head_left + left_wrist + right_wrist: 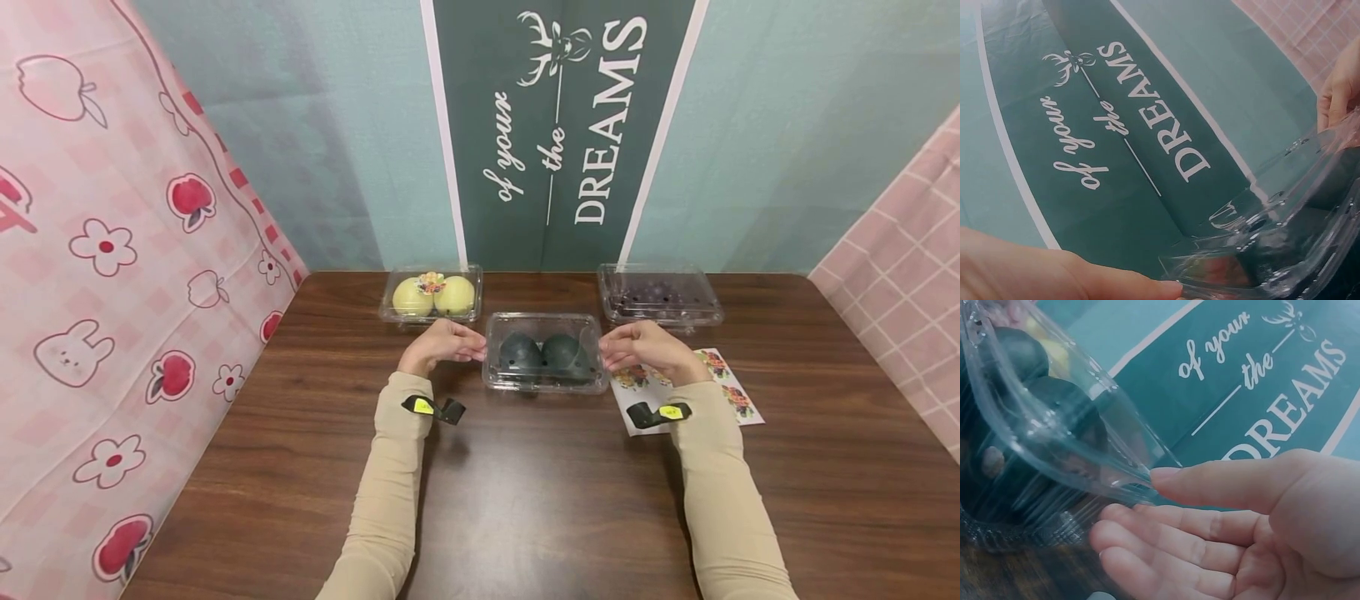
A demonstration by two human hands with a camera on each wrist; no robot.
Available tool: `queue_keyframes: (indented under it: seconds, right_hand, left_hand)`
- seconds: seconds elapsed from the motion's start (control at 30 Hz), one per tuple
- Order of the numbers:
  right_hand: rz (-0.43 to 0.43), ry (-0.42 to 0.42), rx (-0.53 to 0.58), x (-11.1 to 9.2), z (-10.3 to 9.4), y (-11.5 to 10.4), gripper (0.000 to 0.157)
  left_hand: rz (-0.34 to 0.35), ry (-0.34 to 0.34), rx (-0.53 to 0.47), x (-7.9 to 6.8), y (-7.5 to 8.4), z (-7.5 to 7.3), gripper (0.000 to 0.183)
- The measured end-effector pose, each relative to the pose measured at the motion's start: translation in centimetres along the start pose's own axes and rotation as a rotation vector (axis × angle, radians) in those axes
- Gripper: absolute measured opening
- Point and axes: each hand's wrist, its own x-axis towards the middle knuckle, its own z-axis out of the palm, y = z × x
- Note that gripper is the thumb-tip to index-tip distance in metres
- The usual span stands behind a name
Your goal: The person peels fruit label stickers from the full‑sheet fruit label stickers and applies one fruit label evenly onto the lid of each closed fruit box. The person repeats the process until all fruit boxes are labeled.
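Observation:
A clear plastic clamshell box [544,386] with two dark green round fruits [566,354] inside sits at the middle of the scene between both hands. My left hand [444,344] pinches its left end, and the thumb lies along the edge in the left wrist view. At the opposite end my right hand [651,346] pinches the rim, thumb [1169,478] above and fingers beneath. The lid lies over the fruits. Under and behind the right hand is a white sheet of fruit stickers [738,402], partly covered by the hand and sleeve.
Behind on the left stands a clear box with two yellow fruits [454,295] and a fruit sticker [431,283] on its lid. Another clear box [701,310], with dark purple fruit inside, stands at the back right. The brown wooden table [547,517] ends at a printed cloth backdrop [337,150].

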Motion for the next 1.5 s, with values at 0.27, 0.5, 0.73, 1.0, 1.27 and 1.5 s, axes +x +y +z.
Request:
queue_keyframes:
  seconds: [0.27,0.5,0.73,1.0,1.27,1.5]
  right_hand:
    - [0.008,-0.025,-0.043,-0.2,0.1,-0.2,0.042]
    - [0.005,-0.021,-0.065,-0.2,0.3,-0.3,0.04]
    - [-0.001,-0.031,-0.03,-0.3,0.2,-0.2,0.04]
    - [0.005,-0.033,-0.005,-0.3,-0.2,-0.1,0.043]
    - [0.068,0.07,-0.024,-1.2,-1.3,-0.1,0.047]
    - [0.154,0.15,-0.143,-2.7,-2.3,-0.4,0.047]
  left_hand:
    - [-0.003,-0.038,0.028,-0.4,0.0,-0.3,0.029]
    - [0.002,-0.051,0.036,-0.3,0.0,-0.4,0.029]
    - [0.004,-0.046,0.039,-0.2,-0.1,-0.4,0.029]
    - [0.009,-0.008,0.025,-0.2,0.0,-0.7,0.03]
    - [0.054,-0.012,0.014,-0.2,-0.2,-1.0,0.033]
    - [0.081,-0.003,0.007,-0.1,-0.3,-1.1,0.035]
